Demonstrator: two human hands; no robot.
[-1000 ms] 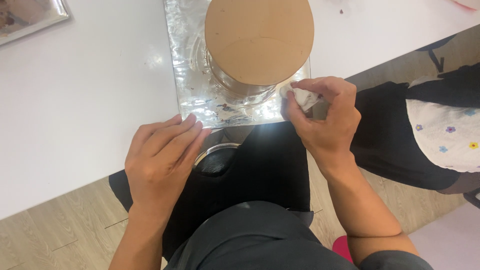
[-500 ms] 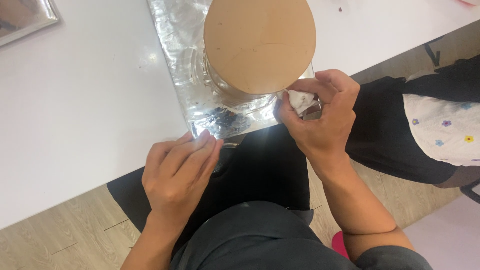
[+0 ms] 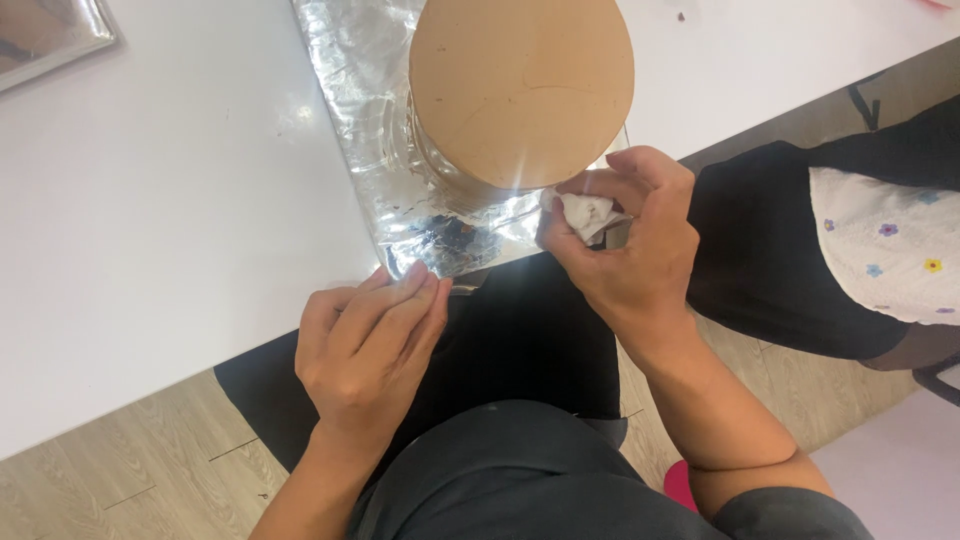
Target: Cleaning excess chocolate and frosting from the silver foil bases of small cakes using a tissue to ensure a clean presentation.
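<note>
The right hand [image 3: 625,245] is clenched around a small crumpled white tissue [image 3: 586,213], pressed at the near edge of the shiny silver foil board [image 3: 350,120] beneath the round tan-coloured smooth cake [image 3: 522,85]. The left hand [image 3: 370,340] pinches the board's near corner, which overhangs the white surface [image 3: 150,220]. A hard wipe could smear the cake's side; a tug could drag the board off.

White surface [image 3: 170,200] filling the upper left. Framed glossy picture [image 3: 45,35] at its far left corner. Pale wood floor [image 3: 110,480] below its near edge. Right of surface, dark garment [image 3: 770,270] and white flower-printed cloth [image 3: 890,250]. Pink patch [image 3: 683,482] on floor.
</note>
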